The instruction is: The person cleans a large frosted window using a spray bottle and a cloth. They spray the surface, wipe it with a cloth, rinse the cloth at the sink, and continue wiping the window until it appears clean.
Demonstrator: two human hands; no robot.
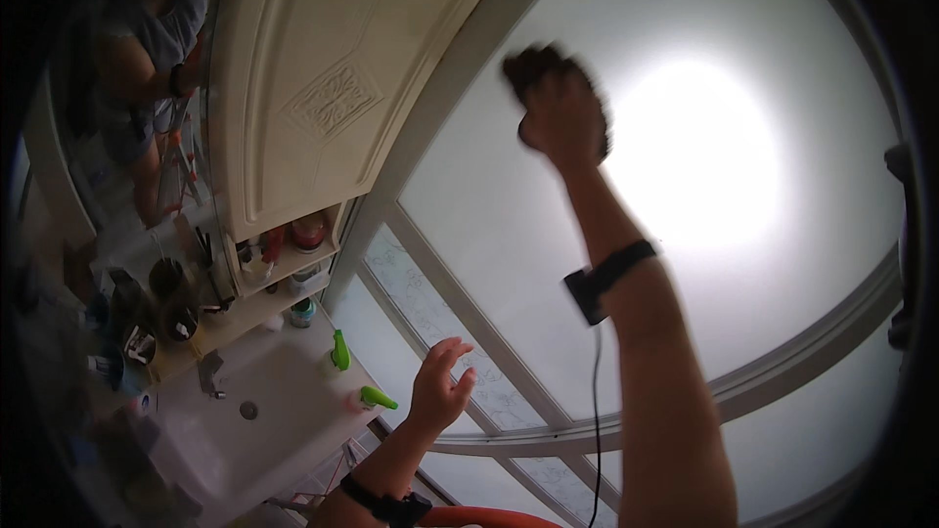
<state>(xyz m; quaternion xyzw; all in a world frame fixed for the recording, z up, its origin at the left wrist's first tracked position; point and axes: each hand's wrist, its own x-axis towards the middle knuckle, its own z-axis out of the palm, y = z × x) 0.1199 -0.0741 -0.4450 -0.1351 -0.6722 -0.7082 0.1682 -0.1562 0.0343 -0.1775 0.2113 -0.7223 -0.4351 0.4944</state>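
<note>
My right hand [563, 121] presses a dark, bunched cloth [537, 64] against the large frosted glass pane [499, 257]. Hand and cloth are motion-blurred, so the cloth's exact kind is unclear. Lower down, my left hand [440, 387] hangs with fingers apart and nothing in it, in front of a narrower patterned glass strip [506, 403]. Each wrist wears a black band, and a thin cable [598, 411] trails down from the right one [627, 269].
A cream cabinet [337, 37] borders the pane on the left. Below it lies a white washbasin [286, 418] with a faucet [210, 374] and two green-topped spray bottles [340, 352]. Cups and toiletries line the shelf [257, 315]. An orange-red rail [484, 517] runs beneath me. A mirror [81, 183] reflects a person and a ladder.
</note>
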